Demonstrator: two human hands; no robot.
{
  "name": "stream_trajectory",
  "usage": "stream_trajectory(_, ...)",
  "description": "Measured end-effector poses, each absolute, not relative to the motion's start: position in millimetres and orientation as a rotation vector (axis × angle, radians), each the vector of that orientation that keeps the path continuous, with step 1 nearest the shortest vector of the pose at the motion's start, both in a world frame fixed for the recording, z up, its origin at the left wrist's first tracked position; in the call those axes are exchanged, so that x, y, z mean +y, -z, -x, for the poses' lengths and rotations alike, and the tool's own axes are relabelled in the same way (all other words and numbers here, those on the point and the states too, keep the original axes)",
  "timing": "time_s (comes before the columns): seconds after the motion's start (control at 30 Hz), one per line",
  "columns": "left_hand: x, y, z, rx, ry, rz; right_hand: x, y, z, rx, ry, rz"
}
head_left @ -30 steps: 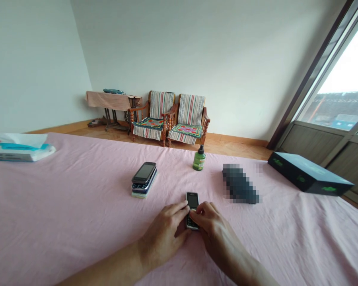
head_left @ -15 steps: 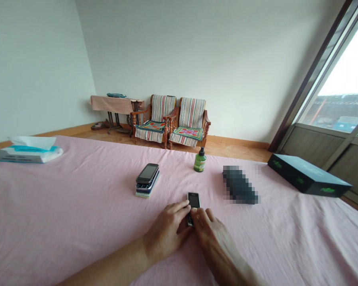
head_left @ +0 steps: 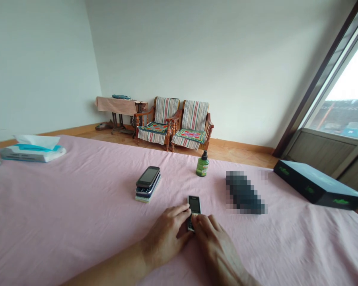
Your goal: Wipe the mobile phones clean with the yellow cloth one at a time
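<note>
A small keypad phone (head_left: 194,204) with a dark screen lies on the pink cloth (head_left: 86,206), its top end pointing away from me. My left hand (head_left: 167,230) grips its left side, with the fingertips at the upper edge and the thumb near the bottom. On its right side is my right hand (head_left: 213,240), with bent fingers resting on the keypad part and covering some of it. Beyond my left hand stands a stack of phones (head_left: 148,183), a dark touchscreen one on top.
Beyond the phone stands a green bottle (head_left: 202,165). To its right are a blurred dark object (head_left: 244,192) and a black box (head_left: 319,184). A tissue pack (head_left: 32,153) lies far left. Two wooden chairs (head_left: 192,123) and a small covered table (head_left: 116,105) stand behind.
The view has shifted slightly, so most things appear a little lower and to the right. Both hands remain at the phone in nearly the same pose.
</note>
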State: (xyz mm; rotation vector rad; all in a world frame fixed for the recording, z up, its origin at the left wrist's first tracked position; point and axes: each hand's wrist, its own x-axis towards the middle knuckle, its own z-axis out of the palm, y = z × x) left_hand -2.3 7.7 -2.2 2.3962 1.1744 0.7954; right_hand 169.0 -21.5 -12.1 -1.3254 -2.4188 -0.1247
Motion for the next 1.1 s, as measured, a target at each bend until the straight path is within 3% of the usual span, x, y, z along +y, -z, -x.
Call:
stream_trajectory(0.27, 9.6, 5.1, 2.7, 1.217, -0.815, -2.388, -19.5, 33.7, -178.9, -2.41, 0.107, 1.205)
stream_trajectory(0.53, 21.4, 9.5, 4.9, 1.234, -0.867, -2.396, -5.6, 0.2, -163.4, -2.378, -0.038, 1.346)
stream_trajectory(1.1, 23.7, 11.3, 7.6, 1.229, -0.871, -2.364, -5.9, 8.9, -166.5, -2.269, -0.13, 1.315)
